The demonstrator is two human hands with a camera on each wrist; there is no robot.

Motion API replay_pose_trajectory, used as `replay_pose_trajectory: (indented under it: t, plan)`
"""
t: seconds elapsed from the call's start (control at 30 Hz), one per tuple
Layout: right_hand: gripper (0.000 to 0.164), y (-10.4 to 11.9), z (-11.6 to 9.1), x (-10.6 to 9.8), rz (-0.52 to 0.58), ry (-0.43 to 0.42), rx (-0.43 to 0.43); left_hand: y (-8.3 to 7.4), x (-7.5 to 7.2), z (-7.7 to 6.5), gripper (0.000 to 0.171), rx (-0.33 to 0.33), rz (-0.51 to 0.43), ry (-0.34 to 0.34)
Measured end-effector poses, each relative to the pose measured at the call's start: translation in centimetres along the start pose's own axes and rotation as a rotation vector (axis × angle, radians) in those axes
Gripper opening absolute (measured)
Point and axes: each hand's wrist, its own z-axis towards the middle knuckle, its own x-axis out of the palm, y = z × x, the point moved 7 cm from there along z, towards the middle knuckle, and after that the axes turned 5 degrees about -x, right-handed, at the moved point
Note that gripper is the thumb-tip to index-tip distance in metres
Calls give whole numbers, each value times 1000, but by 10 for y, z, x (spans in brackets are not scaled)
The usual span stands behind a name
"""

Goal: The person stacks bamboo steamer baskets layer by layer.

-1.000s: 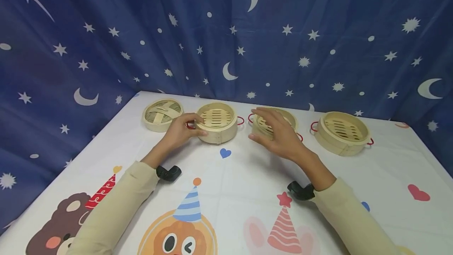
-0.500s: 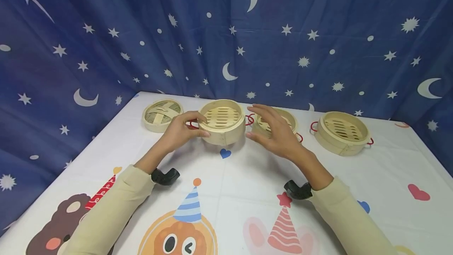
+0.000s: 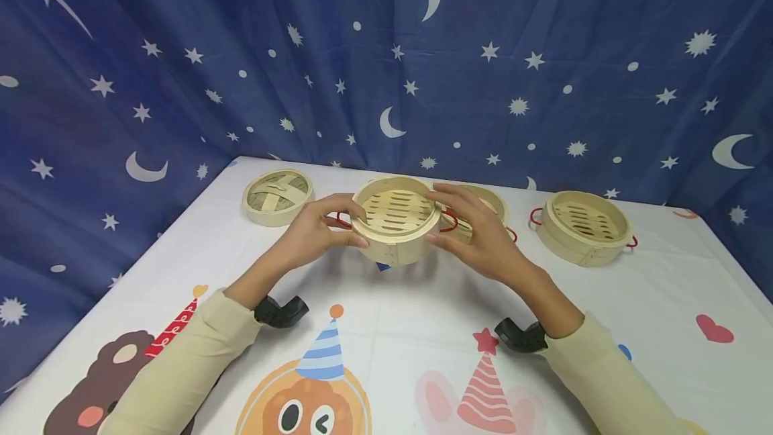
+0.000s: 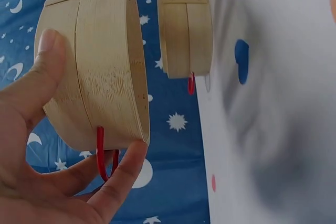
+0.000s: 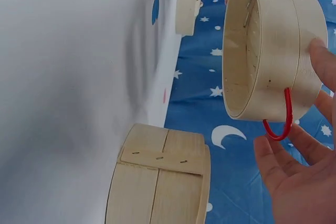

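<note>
A round bamboo steamer basket (image 3: 395, 252) with a slatted floor is held up off the table between both hands. On its left side, my left hand (image 3: 317, 230) grips the wall, thumb in front, fingers over the rim and by the red handle (image 4: 100, 153). My right hand (image 3: 483, 237) holds the opposite side, its thumb on the wall and other fingers around the right red handle (image 5: 287, 114). Seen from the right wrist, the raised basket (image 5: 283, 51) shows its hollow underside. Behind the right hand stands a second steamer basket (image 3: 492, 199), partly hidden.
To the left lies a woven bamboo steamer lid (image 3: 274, 200). Another steamer basket (image 3: 582, 247) with red handles stands at the right. A white printed cloth (image 3: 398, 327) covers the table, and a blue star-and-moon curtain (image 3: 338, 72) hangs behind.
The left hand has lifted the basket off the table and brought it right and nearer. The right hand, apart from it earlier, now grips its right side.
</note>
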Motion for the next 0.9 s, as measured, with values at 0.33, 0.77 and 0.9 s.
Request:
replay_pose_trajectory:
  t: [0.33,0.77,0.9]
  plan:
    - [53,5,-18,-8,60,27,73,-13,12,-6,34,48,22,48]
    - [44,12,-47,-7,93,18,78,-13,33,-14,35,81,60,124]
    - [43,10,-59,-3,135,26,101,-12,41,-16,36,100,56,154]
